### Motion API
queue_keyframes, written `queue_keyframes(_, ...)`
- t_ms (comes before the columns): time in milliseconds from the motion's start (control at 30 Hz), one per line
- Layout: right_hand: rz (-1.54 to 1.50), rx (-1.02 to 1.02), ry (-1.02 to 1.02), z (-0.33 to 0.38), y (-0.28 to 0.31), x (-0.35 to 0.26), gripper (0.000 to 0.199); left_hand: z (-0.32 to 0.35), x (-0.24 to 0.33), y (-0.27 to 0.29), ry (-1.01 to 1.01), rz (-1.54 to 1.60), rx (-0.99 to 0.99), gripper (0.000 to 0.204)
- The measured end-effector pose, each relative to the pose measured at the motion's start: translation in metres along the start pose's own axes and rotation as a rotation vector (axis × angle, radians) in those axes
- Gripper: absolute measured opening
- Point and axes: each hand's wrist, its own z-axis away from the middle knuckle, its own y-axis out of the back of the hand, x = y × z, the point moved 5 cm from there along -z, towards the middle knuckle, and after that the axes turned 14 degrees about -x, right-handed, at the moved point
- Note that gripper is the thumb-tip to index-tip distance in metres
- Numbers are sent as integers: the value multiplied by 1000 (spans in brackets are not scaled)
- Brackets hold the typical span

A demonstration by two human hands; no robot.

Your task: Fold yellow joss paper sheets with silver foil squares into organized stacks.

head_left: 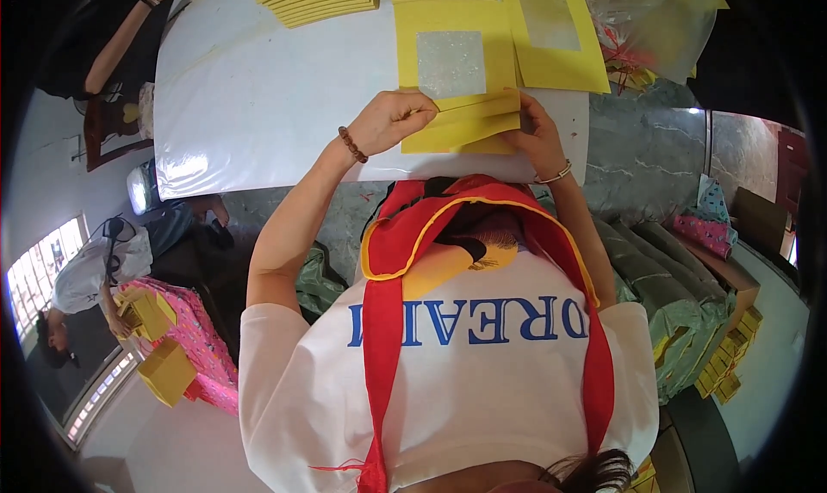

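Hands [392, 121] [538, 136] on three yellow sheets [465, 121]

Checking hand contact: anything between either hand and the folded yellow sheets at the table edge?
Nothing visible. The left hand and the right hand both rest directly on the folded yellow sheets, one at each end.

Bright daylight glares off the white table [258, 88]; fisheye edges bend and fall dark.
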Motion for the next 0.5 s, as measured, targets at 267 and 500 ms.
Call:
queue_keyframes(267, -28, 15, 0, 1, 4, 8, 59, -1, -6, -1, -56, -18, -21, 19)
queue_keyframes(500, 68, -1, 77, 0, 0, -9, 40, 6, 4, -3, -9, 10, -79, 25)
